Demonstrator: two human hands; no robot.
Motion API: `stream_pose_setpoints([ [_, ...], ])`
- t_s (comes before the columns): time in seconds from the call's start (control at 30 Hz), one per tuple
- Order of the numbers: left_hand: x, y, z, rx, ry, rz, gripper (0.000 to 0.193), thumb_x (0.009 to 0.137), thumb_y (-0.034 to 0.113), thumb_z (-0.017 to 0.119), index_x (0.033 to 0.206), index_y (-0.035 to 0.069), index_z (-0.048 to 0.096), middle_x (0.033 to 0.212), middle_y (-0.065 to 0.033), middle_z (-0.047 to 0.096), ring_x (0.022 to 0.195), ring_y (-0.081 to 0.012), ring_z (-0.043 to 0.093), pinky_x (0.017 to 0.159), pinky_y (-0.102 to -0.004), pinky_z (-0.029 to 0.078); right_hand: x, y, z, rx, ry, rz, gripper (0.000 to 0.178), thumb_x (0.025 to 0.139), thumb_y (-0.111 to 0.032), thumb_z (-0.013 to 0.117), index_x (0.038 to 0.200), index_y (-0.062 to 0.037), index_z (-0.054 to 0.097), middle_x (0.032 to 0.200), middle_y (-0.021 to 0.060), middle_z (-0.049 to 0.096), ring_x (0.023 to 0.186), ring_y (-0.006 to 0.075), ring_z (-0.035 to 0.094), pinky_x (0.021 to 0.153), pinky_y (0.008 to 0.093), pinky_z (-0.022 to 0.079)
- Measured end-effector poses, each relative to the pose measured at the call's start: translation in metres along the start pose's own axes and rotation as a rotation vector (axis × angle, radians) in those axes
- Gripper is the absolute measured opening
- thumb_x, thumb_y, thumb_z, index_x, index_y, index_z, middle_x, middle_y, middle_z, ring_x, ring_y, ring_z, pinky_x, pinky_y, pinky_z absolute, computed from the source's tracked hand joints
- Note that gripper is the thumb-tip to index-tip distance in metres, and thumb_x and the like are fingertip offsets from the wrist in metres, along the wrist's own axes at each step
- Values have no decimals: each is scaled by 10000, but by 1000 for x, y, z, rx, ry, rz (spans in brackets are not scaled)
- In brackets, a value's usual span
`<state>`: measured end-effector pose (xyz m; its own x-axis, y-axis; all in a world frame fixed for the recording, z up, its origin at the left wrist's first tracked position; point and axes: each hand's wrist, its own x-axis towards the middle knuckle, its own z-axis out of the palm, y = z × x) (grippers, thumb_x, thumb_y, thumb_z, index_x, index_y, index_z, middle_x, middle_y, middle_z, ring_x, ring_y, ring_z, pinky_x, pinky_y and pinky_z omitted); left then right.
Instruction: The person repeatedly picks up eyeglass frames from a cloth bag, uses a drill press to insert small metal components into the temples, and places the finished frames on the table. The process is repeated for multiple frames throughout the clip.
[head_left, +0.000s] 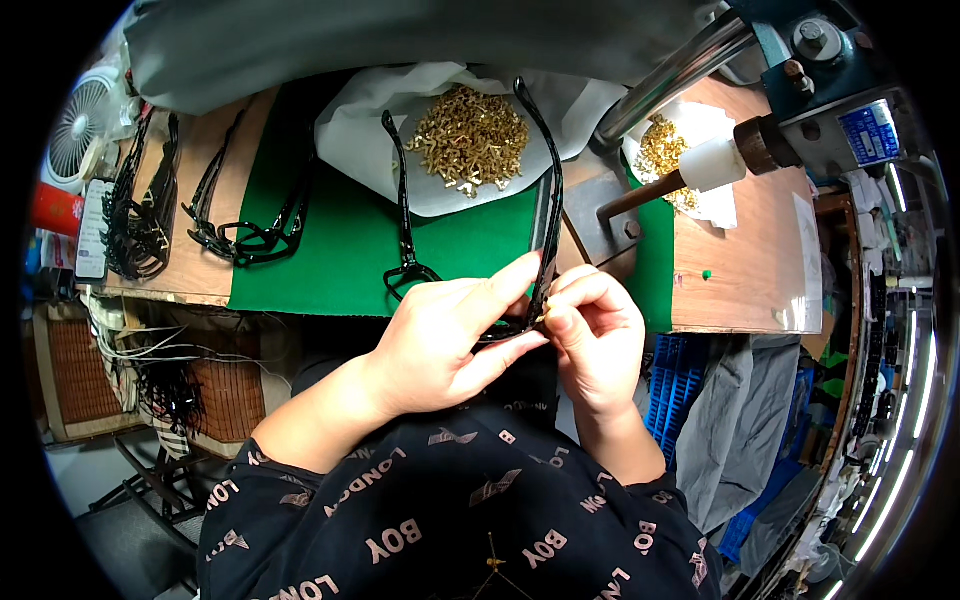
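Evidently, black glasses are held by the left hand, temple pointing away — a gold piece pinched at its near end by the right hand.

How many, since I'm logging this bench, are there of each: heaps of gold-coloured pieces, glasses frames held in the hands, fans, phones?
Heaps of gold-coloured pieces: 2
Held black glasses frame: 1
Fan: 1
Phone: 1
Total: 5

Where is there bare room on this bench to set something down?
The green mat between the black frames at left and the white sheet; also the wood at right, before the smaller gold pile, bar one small green bit. Crowded: the far left, with bunched glasses, and around the held glasses and machine.
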<state>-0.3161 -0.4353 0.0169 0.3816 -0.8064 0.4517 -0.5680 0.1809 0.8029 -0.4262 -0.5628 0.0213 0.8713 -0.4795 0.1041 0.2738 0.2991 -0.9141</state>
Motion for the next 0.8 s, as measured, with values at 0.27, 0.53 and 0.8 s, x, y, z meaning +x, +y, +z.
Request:
stream_pose_setpoints([
  [0.27,4,-4,-5,-107,-116,80,618,702,54,701,1248,-58,434,868,-136,627,715,-250,632,639,-291,488,7,-29,-6,-195,-112,138,88,751,55,668,802,34,599,796,62,580,725,102,576,658,207,468],
  [0.53,15,4,2,-213,-174,90,620,732,47,682,1275,-63,403,971,-158,614,804,-254,637,718,-292,492,15,-43,-17,-217,-333,224,86,806,21,622,757,28,552,854,41,563,760,69,530,638,186,420],
  [0.8,100,47,44,-878,62,-209,549,911,78,490,1390,32,224,895,-55,562,814,-93,560,720,-241,467,36,-114,-28,-900,214,-441,79,866,-69,576,888,6,584,798,21,576,734,86,553,624,190,431],
])
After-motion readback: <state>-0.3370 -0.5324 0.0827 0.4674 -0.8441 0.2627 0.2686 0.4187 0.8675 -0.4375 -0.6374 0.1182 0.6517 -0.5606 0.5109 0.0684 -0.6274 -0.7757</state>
